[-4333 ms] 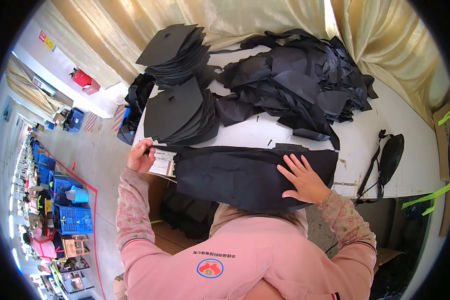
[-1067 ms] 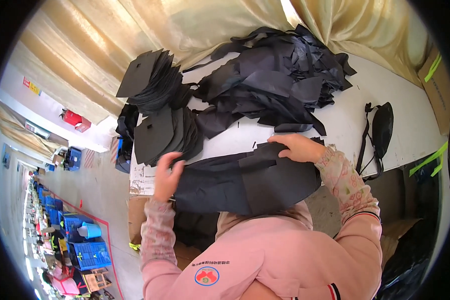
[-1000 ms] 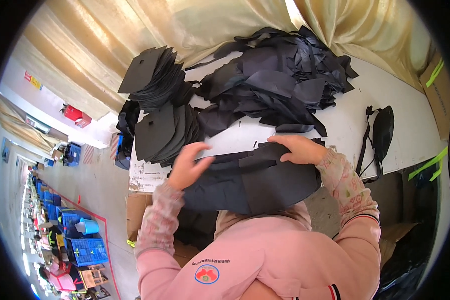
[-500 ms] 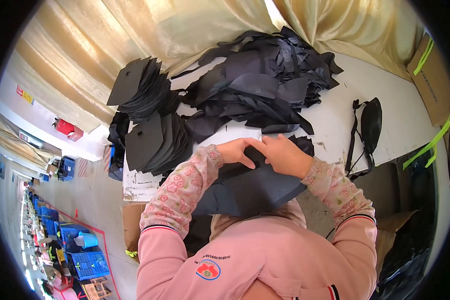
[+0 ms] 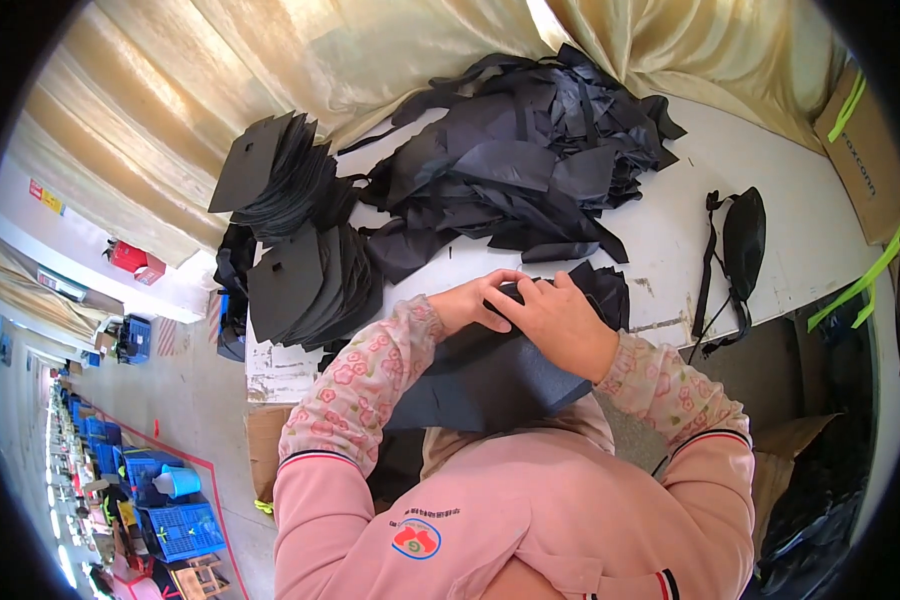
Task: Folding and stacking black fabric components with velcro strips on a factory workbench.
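Observation:
A black fabric piece point(image 5: 490, 378) hangs over the table's front edge toward my lap. At its upper edge, my left hand point(image 5: 473, 303) is closed with fingers bent and thumb pressed in. My right hand point(image 5: 566, 325) meets it there, its fingertips pinched on the same edge and touching the left fingers. The exact fold between the fingertips is hidden. Just beyond my right hand lies a small stack of black pieces point(image 5: 607, 290).
A large heap of black fabric pieces point(image 5: 510, 150) covers the back of the white table point(image 5: 660, 235). Two stacks of black panels point(image 5: 295, 285) stand at left. A black pouch with a strap point(image 5: 743, 245) lies at right, near a cardboard box point(image 5: 863, 170). Curtains hang behind.
My hands have drawn together at the edge of the black fabric piece, and the fingers have closed in. My right hand has turned and shifted slightly toward me and to the left.

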`<action>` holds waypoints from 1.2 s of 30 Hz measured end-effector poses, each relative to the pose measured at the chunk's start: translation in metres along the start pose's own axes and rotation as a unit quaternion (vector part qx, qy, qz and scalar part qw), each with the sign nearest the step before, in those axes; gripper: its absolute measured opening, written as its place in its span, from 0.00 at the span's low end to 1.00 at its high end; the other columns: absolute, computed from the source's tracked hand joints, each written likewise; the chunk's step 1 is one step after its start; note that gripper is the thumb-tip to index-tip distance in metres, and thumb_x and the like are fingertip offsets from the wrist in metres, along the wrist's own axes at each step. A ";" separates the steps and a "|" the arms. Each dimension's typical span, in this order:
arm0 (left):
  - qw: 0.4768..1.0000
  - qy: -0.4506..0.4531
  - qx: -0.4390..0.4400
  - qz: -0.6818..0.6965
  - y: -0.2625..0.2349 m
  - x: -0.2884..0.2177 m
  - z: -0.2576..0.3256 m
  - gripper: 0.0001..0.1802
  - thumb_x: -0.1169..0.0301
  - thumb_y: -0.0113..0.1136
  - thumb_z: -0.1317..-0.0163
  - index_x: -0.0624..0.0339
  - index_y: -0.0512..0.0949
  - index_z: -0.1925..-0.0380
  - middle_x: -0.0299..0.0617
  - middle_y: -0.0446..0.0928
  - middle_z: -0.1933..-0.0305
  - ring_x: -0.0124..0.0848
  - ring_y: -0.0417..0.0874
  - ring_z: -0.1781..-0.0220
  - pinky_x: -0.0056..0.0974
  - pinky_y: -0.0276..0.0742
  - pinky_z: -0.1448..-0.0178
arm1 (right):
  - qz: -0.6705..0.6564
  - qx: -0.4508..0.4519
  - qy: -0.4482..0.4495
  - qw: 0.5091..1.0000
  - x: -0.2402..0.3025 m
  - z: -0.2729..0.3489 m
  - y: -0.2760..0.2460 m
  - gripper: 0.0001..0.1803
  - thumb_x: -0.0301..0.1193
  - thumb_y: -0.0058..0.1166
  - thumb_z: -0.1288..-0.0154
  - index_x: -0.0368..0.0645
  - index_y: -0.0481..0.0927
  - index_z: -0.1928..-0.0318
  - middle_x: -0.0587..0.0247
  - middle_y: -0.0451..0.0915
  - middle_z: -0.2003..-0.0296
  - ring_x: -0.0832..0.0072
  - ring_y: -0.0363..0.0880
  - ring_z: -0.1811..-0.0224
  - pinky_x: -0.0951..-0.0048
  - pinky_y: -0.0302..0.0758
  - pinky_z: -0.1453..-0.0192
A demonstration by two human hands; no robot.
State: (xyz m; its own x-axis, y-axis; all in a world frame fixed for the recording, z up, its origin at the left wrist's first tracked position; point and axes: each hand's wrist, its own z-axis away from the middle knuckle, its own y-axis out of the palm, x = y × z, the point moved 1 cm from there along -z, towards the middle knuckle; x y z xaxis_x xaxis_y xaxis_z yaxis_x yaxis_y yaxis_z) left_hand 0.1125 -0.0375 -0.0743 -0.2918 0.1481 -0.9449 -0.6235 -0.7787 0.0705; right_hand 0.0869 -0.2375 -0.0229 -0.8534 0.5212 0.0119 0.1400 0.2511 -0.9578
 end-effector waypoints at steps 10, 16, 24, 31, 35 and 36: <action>0.992 0.103 -0.021 -0.070 0.002 0.001 -0.004 0.48 0.81 0.73 0.57 0.58 0.63 0.32 0.37 0.69 0.35 0.32 0.66 0.32 0.40 0.59 0.27 | -0.055 0.023 0.031 0.998 -0.020 0.000 0.016 0.42 0.23 0.62 0.49 0.55 0.64 0.32 0.57 0.78 0.58 0.61 0.79 0.59 0.62 0.69 0.57; 0.778 0.283 -0.231 -0.512 0.040 -0.013 0.016 0.42 0.66 0.74 0.52 0.60 0.66 0.36 0.55 0.68 0.35 0.56 0.67 0.32 0.55 0.59 0.26 | -0.124 0.061 0.086 0.987 -0.055 0.006 0.054 0.42 0.29 0.67 0.49 0.53 0.64 0.32 0.55 0.76 0.55 0.56 0.79 0.56 0.58 0.73 0.53; 0.761 0.181 -0.074 -0.619 0.097 0.076 0.035 0.51 0.38 0.59 0.43 0.52 0.55 0.26 0.54 0.50 0.22 0.50 0.48 0.20 0.63 0.36 0.22 | -0.177 -0.044 0.174 0.968 -0.166 -0.051 0.097 0.14 0.33 0.65 0.44 0.46 0.83 0.56 0.52 0.66 0.32 0.48 0.67 0.33 0.52 0.67 0.32; 0.806 0.193 -0.068 -0.556 0.092 0.079 0.034 0.45 0.42 0.59 0.39 0.48 0.57 0.26 0.51 0.48 0.21 0.48 0.46 0.19 0.65 0.36 0.22 | -0.082 -0.070 0.126 0.986 -0.163 -0.106 0.101 0.11 0.28 0.59 0.43 0.44 0.82 0.58 0.60 0.80 0.51 0.58 0.73 0.41 0.46 0.67 0.38; 0.875 0.239 -0.234 -0.351 0.075 0.060 0.043 0.42 0.60 0.70 0.43 0.57 0.62 0.31 0.53 0.56 0.25 0.47 0.55 0.23 0.55 0.49 0.23 | -0.206 -0.228 -0.010 0.952 -0.091 -0.119 0.001 0.11 0.20 0.57 0.44 0.43 0.80 0.60 0.59 0.77 0.65 0.57 0.79 0.56 0.61 0.77 0.53; 0.874 0.243 -0.349 -0.237 0.069 0.051 0.044 0.42 0.65 0.72 0.45 0.60 0.61 0.32 0.53 0.58 0.27 0.46 0.59 0.25 0.52 0.53 0.24 | -0.261 -0.237 -0.032 0.935 -0.072 -0.119 -0.022 0.11 0.20 0.58 0.43 0.43 0.80 0.58 0.59 0.76 0.65 0.59 0.79 0.60 0.64 0.77 0.56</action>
State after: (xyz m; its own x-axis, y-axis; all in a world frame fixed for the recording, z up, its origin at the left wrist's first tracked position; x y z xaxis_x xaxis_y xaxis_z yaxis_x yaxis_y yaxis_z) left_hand 0.0232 -0.0569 -0.1033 0.3271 0.4099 -0.8515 0.0525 -0.9075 -0.4168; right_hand 0.2054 -0.1834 0.0319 -0.8940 0.1794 0.4106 -0.1108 0.7993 -0.5906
